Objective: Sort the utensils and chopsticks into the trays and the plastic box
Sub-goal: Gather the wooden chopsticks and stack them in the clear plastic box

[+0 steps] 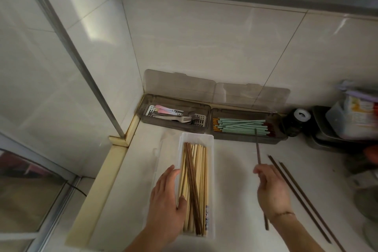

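Dark brown wood, a single chopstick (259, 155), is pinched in your right hand (272, 192), its tip reaching toward the smoky tray of mint-green chopsticks (241, 127) beyond your fingers. Just right of that hand two more dark chopsticks (302, 200) lie on the white desk (231, 170). Your left hand (167, 196) holds the near-left wall of the clear plastic box (196, 137), thumb curled inside on the pale and brown chopsticks (194, 186). Beyond it, the second tray (173, 122) holds forks and pastel-handled utensils (173, 113).
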A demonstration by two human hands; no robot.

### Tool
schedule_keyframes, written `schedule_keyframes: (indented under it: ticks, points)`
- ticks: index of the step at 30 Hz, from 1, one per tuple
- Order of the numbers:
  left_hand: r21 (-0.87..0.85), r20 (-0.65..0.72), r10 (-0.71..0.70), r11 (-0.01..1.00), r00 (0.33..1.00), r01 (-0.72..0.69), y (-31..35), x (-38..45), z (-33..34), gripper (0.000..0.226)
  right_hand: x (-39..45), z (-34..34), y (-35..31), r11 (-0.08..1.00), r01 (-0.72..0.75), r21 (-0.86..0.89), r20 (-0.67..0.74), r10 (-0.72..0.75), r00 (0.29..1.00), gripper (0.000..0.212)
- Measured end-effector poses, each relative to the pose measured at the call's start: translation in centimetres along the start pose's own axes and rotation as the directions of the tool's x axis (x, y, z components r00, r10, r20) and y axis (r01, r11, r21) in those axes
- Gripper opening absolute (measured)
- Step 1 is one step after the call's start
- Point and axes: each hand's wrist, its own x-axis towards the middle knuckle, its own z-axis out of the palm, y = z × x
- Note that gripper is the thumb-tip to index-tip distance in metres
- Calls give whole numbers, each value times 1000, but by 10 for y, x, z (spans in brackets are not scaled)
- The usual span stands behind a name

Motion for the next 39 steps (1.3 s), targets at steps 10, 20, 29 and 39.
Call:
schedule_keyframes:
  ticks: [10, 20, 29, 39]
  points:
    - [12, -11, -11, 1000, 1000, 11, -1, 1, 2, 74, -18, 46, -98, 887, 455, 81, 131, -462, 877, 15]
    - [3, -12, -8, 1000, 1000, 8, -2, 1, 3, 71, -14, 65, -94, 765, 574, -291, 605, -317, 730, 34]
    - [1, -17, 3, 1000, 1000, -3, -2, 1, 3, 71, -14, 64, -94, 755, 587, -293, 616, -320, 719, 42]
    - [10, -14, 0, 1000, 1000, 0, -3, 1, 3, 73, -15, 55, -87, 803, 586, -106, 531, -452, 717, 34]
